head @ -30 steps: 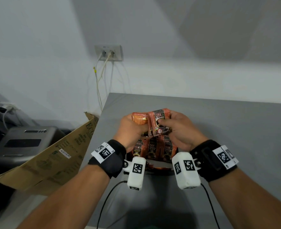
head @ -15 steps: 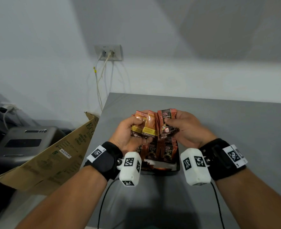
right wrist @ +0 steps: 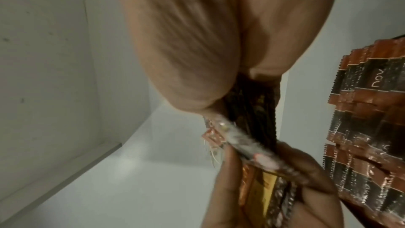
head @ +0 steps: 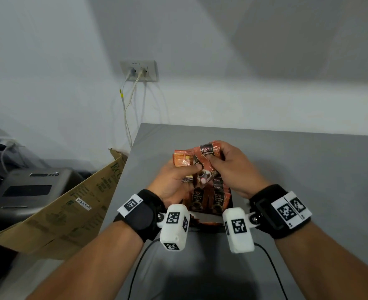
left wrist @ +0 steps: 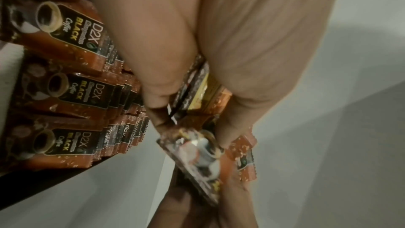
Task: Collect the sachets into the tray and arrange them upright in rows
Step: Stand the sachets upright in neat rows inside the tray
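- The left hand (head: 174, 180) gripped a small bunch of sachets (head: 182, 160) above the tray (head: 204, 224), thumb pressed across their faces.
- The right hand (head: 228, 167) pinched 1 front sachet (head: 206, 152) between thumb and fingers, just beside the left hand's bunch.
- That front sachet's long axis ran roughly vertical, tilted slightly, with its "D2X" end up and its printed face toward the person.
- Below both hands, the tray sat on the grey surface (head: 308, 169), near its front edge.
- Sachets in the tray (left wrist: 72, 93) stood upright in 3 rows, printed faces toward the person.
- A folded cardboard box (head: 70, 204) leaned left of the surface.
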